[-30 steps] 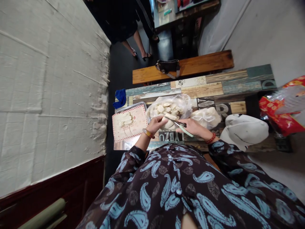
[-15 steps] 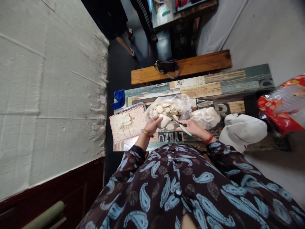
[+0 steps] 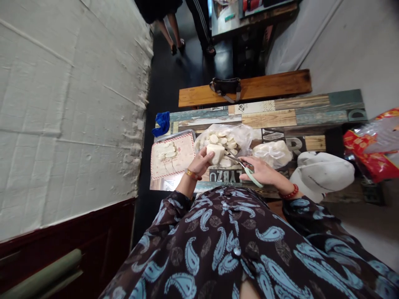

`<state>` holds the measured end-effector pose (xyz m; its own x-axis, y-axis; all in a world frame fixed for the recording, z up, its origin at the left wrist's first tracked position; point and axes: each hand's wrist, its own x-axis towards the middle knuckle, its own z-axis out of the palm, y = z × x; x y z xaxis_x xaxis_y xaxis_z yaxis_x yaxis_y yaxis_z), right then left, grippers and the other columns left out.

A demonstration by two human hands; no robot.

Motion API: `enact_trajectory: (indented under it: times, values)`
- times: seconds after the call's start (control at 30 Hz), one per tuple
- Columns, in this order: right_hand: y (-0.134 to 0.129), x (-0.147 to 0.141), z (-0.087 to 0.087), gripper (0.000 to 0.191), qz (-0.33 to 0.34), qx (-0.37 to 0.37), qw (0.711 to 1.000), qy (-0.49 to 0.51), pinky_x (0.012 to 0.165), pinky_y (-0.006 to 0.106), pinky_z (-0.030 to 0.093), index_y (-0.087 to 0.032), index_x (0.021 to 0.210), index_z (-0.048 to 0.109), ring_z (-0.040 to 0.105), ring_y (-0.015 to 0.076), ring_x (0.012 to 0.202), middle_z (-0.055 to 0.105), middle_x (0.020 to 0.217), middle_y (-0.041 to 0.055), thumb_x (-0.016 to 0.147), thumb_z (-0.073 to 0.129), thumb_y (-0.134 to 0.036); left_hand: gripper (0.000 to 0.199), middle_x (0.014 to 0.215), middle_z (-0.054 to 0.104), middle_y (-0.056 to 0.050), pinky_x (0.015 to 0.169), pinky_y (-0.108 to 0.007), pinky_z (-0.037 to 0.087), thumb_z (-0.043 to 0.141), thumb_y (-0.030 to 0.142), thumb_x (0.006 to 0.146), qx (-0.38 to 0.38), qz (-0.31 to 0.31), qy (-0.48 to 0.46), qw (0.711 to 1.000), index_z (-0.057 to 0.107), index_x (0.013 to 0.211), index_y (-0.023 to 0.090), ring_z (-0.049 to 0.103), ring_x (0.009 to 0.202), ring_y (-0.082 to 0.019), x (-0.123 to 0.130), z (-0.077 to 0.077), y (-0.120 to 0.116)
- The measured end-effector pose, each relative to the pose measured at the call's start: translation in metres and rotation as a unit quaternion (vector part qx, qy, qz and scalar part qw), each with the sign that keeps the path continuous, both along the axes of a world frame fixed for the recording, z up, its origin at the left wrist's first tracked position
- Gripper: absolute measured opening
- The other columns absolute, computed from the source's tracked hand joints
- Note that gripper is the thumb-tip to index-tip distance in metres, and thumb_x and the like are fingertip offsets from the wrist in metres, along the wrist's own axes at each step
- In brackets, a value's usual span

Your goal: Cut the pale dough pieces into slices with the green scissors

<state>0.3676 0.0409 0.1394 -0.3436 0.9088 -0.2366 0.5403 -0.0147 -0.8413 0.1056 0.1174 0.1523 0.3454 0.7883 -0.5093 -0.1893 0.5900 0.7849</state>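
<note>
Block [image 3: 215, 153], white and smooth-faced with rounded corners, is held up at the near side of the bag [image 3: 247, 135]. The left hand [image 3: 201, 162] pinches it from the left between thumb and fingers. The right hand [image 3: 260, 171], to the right of the bag's near side, is curled round scissors [image 3: 254, 178] with pale green handles. Their dark metal blades point left, close to the block; whether they touch it, I cannot tell.

The bag is thin, crumpled, see-through plastic, its loose folds spreading to the right. Pale slices [image 3: 222, 139], mostly oval, lie heaped in it. Just right of the bag sits a knotted bag [image 3: 274, 153], rounded and bulging, its contents hard to make out. Farther right of the bag are a white cloth cap [image 3: 324, 174] and a glossy red packet [image 3: 370, 160].

Left of the bag, a flat sheet [image 3: 183, 155] with a striped border overlaps a metal tray [image 3: 193, 133], whose rounded rim shows; more pieces [image 3: 167, 150] lie on the sheet. A rumpled blue cloth [image 3: 162, 124] is beyond it.

Beyond the bag, a broad band of the plank-patterned worktop [image 3: 264, 119] runs to its straight far edge; on the bag's near side the lettered band is narrow.
</note>
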Motion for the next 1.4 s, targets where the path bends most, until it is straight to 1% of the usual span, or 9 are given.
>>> enact_trajectory:
  times: [0.1, 0.2, 0.37, 0.53, 0.67, 0.8, 0.97, 1.27, 1.4]
  values:
    - [-0.001, -0.001, 0.005, 0.074, 0.01, 0.006, 1.0, -0.014, 0.094, 0.044, 0.053, -0.014, 0.138, 0.056, 0.065, 0.0287, 0.102, 0.066, 0.116, 0.0146, 0.074, 0.078, -0.044, 0.069, 0.122, 0.065, -0.011, 0.074, -0.035, 0.058, 0.088, 0.049, 0.06, 0.003, -0.016, 0.012, 1.0, 0.062, 0.117, 0.02, 0.067, 0.1, -0.025, -0.001, 0.006, -0.005]
    - [-0.001, -0.003, 0.006, 0.074, 0.024, 0.016, 0.999, -0.024, 0.092, 0.043, 0.054, -0.016, 0.138, 0.056, 0.065, 0.0289, 0.1, 0.066, 0.113, 0.0141, 0.074, 0.077, -0.045, 0.068, 0.117, 0.068, -0.012, 0.071, -0.032, 0.058, 0.089, 0.047, 0.058, 0.022, -0.021, 0.021, 0.999, 0.063, 0.114, 0.016, 0.066, 0.095, -0.023, -0.001, 0.006, -0.009]
    - [0.002, -0.007, 0.01, 0.075, 0.045, 0.022, 0.998, -0.028, 0.092, 0.042, 0.053, -0.019, 0.14, 0.054, 0.065, 0.0288, 0.102, 0.066, 0.117, 0.014, 0.075, 0.076, -0.049, 0.065, 0.108, 0.072, -0.012, 0.076, -0.03, 0.055, 0.089, 0.046, 0.056, 0.06, -0.02, 0.032, 0.998, 0.069, 0.108, 0.011, 0.066, 0.092, -0.021, -0.001, 0.001, -0.013]
    - [0.008, -0.012, 0.021, 0.075, 0.072, 0.024, 0.996, -0.055, 0.09, 0.039, 0.053, -0.014, 0.136, 0.057, 0.065, 0.028, 0.1, 0.067, 0.11, 0.0134, 0.074, 0.075, -0.052, 0.061, 0.104, 0.074, -0.01, 0.082, -0.031, 0.052, 0.087, 0.047, 0.06, 0.093, -0.032, 0.047, 0.994, 0.071, 0.108, 0.012, 0.068, 0.09, -0.02, -0.006, -0.001, -0.016]
    - [0.012, -0.017, 0.028, 0.071, 0.069, 0.022, 0.995, -0.063, 0.086, 0.039, 0.054, -0.016, 0.131, 0.062, 0.066, 0.0276, 0.094, 0.069, 0.104, 0.0112, 0.071, 0.078, -0.05, 0.062, 0.105, 0.074, -0.011, 0.082, -0.031, 0.052, 0.086, 0.047, 0.061, 0.083, -0.034, 0.049, 0.995, 0.071, 0.109, 0.011, 0.068, 0.092, -0.022, -0.007, -0.001, -0.018]
    - [0.015, -0.017, 0.028, 0.063, 0.079, -0.003, 0.996, -0.052, 0.081, 0.038, 0.055, -0.019, 0.125, 0.068, 0.069, 0.0282, 0.09, 0.074, 0.1, 0.0097, 0.072, 0.079, -0.051, 0.059, 0.103, 0.074, -0.01, 0.082, -0.031, 0.051, 0.086, 0.046, 0.062, 0.081, -0.041, 0.054, 0.994, 0.072, 0.107, 0.01, 0.068, 0.091, -0.021, -0.007, -0.001, -0.018]
    - [0.015, -0.013, 0.025, 0.054, 0.067, -0.02, 0.997, -0.021, 0.083, 0.037, 0.056, -0.019, 0.12, 0.073, 0.071, 0.0295, 0.093, 0.077, 0.106, 0.0084, 0.075, 0.077, -0.05, 0.058, 0.101, 0.075, -0.01, 0.083, -0.031, 0.052, 0.088, 0.044, 0.06, 0.051, -0.035, 0.042, 0.997, 0.071, 0.105, 0.01, 0.068, 0.088, -0.02, -0.006, -0.001, -0.017]
    - [0.009, -0.009, 0.023, 0.046, 0.039, 0.008, 0.999, -0.015, 0.081, 0.037, 0.058, -0.018, 0.114, 0.077, 0.074, 0.0292, 0.088, 0.079, 0.103, 0.0081, 0.078, 0.075, -0.047, 0.058, 0.099, 0.075, -0.01, 0.081, -0.029, 0.052, 0.089, 0.043, 0.059, 0.036, -0.045, 0.026, 0.998, 0.071, 0.103, 0.011, 0.068, 0.086, -0.019, -0.005, 0.003, -0.013]
    - [0.008, -0.007, 0.022, 0.048, 0.029, 0.021, 0.999, -0.028, 0.087, 0.038, 0.057, -0.019, 0.116, 0.075, 0.073, 0.0304, 0.096, 0.078, 0.108, 0.0092, 0.076, 0.078, -0.045, 0.062, 0.102, 0.074, -0.01, 0.081, -0.029, 0.052, 0.09, 0.045, 0.057, 0.041, -0.043, -0.017, 0.998, 0.07, 0.106, 0.012, 0.068, 0.089, -0.019, -0.005, 0.008, -0.013]
